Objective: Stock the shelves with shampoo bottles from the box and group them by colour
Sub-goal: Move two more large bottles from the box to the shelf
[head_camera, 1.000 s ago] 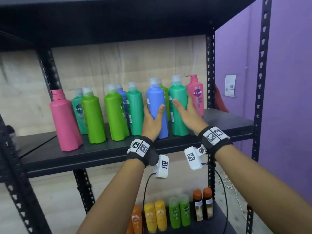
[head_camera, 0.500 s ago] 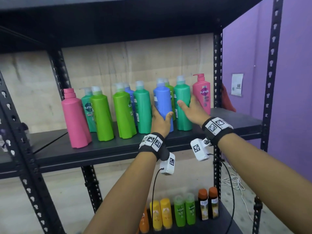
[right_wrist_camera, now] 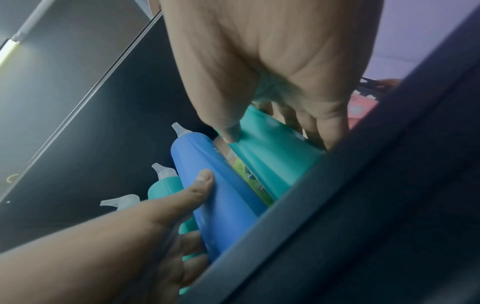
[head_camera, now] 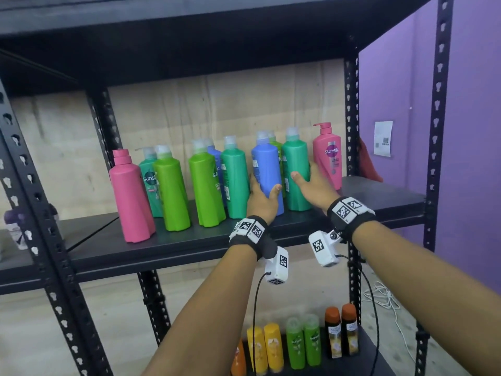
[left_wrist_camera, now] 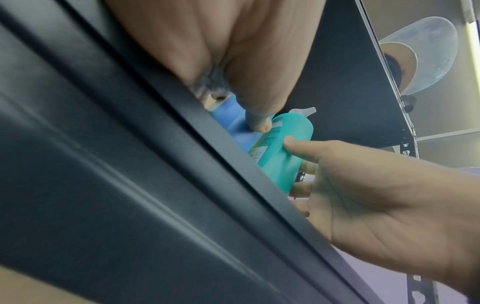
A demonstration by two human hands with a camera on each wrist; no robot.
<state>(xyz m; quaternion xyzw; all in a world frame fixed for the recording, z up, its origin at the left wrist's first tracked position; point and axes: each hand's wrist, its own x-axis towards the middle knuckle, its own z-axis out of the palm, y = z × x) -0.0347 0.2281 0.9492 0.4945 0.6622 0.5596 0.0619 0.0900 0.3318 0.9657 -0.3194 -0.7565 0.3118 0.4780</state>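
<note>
On the black middle shelf point(head_camera: 189, 240) stands a mixed row of shampoo bottles. My left hand point(head_camera: 262, 198) grips the lower part of a blue bottle point(head_camera: 267, 164), thumb on its right side. Directly to its right, my right hand point(head_camera: 311, 185) wraps round a teal-green bottle point(head_camera: 295, 164). Both bottles stand upright on the shelf. The right wrist view shows the blue bottle point(right_wrist_camera: 223, 195) and the teal bottle point(right_wrist_camera: 272, 156) side by side, touching. A light green bottle point(head_camera: 276, 145) stands half hidden behind them.
A pink pump bottle point(head_camera: 326, 156) stands just right of my right hand. Leftwards are a teal bottle point(head_camera: 234, 180), two light green bottles point(head_camera: 206, 188), and a pink bottle point(head_camera: 130, 196). Small yellow, green and brown bottles point(head_camera: 298, 343) fill the shelf below. Black uprights point(head_camera: 351, 118) frame the bay.
Both hands keep their hold on the same two bottles. My left hand now sits a little lower on the blue bottle. My head has turned, so the shelf appears further right.
</note>
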